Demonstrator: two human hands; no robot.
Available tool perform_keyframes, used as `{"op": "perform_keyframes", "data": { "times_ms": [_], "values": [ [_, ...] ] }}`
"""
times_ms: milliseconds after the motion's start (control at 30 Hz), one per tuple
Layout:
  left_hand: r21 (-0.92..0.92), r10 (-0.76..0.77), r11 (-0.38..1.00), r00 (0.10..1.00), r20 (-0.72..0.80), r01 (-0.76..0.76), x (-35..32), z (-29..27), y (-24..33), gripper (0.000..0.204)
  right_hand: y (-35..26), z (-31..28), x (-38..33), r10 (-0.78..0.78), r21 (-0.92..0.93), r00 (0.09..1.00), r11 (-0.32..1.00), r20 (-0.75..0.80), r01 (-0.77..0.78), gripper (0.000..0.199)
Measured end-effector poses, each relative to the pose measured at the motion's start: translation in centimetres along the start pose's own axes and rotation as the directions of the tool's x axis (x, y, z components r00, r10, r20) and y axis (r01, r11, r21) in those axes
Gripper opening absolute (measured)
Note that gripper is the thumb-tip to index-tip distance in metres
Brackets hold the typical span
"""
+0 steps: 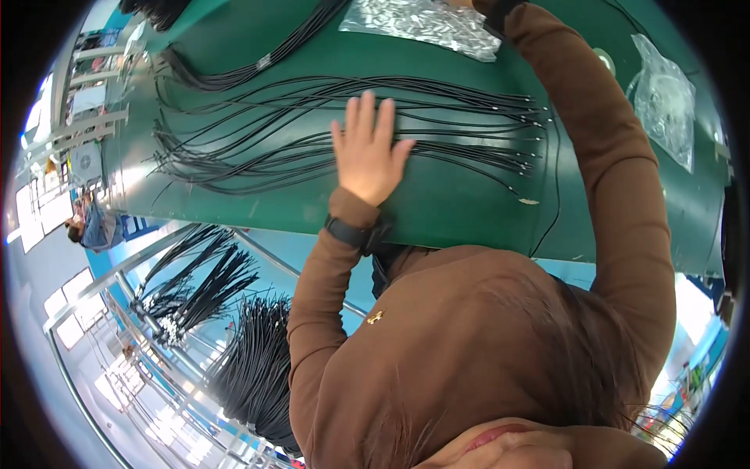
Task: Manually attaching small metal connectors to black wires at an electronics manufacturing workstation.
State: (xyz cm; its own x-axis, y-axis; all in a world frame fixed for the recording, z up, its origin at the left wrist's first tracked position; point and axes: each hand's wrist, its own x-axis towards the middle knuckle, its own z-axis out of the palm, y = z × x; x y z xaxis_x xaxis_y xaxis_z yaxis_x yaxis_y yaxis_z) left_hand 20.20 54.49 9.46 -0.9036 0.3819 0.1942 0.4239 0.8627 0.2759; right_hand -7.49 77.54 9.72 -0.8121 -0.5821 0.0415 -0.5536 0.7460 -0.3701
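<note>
My left hand (367, 152) lies flat with its fingers spread over a loose row of thin black cables (312, 148). The cables run left to right across the green table, and their right ends carry small pale tips. At the top edge of the picture my right hand (462, 3) is mostly cut off, so its fingers do not show. It is nearest to a clear plastic bag (422, 27) full of small silvery pieces. Beyond the row, at the far left, a bundle of black cables (234, 76) is tied with a pale band.
The green table (461, 211) curves across the view. Another clear plastic bag (664, 102) lies at the right, near a roll of tape (604, 61). Below the table's near edge, thick bunches of black cables (262, 367) hang on a metal rack (180, 359). A person (98, 223) sits at far left.
</note>
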Motion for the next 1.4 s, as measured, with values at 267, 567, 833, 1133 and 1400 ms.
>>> {"op": "perform_keyframes", "data": {
  "times_ms": [267, 567, 833, 1133, 1400],
  "values": [
    [0.074, 0.122, 0.989, 0.990, 0.064, -0.126, -2.8, -0.2, -0.1, 0.049, 10.8, 3.2, -0.1, 0.095, 0.734, 0.923, -0.638, 0.372, -0.230, 0.019],
    [0.048, 0.170, 0.984, 0.985, -0.028, -0.169, -5.4, 0.2, 0.0, 0.042, 1.3, -0.3, -6.8, 0.355, 0.533, 0.926, -0.812, 0.129, 0.238, 0.022],
    [-0.209, 0.286, 0.918, 0.928, -0.238, -0.337, -4.7, 1.9, 2.3, 0.034, -7.6, 1.6, -22.2, 0.240, 0.653, 0.959, -0.752, 0.154, 0.084, 0.019],
    [-0.730, -0.055, 0.672, 0.975, -0.217, -0.125, 2.3, 3.1, 11.3, 0.028, -15.1, 9.0, -27.6, 0.032, 0.492, 0.999, -0.870, 0.023, 0.016, 0.023],
    [-0.474, 0.012, 0.856, 0.924, -0.383, -0.208, 5.7, 3.0, 13.8, 0.032, -16.2, 8.5, -24.0, 0.484, 0.661, 0.849, -0.570, -0.211, 0.489, 0.028]
  ]
}}
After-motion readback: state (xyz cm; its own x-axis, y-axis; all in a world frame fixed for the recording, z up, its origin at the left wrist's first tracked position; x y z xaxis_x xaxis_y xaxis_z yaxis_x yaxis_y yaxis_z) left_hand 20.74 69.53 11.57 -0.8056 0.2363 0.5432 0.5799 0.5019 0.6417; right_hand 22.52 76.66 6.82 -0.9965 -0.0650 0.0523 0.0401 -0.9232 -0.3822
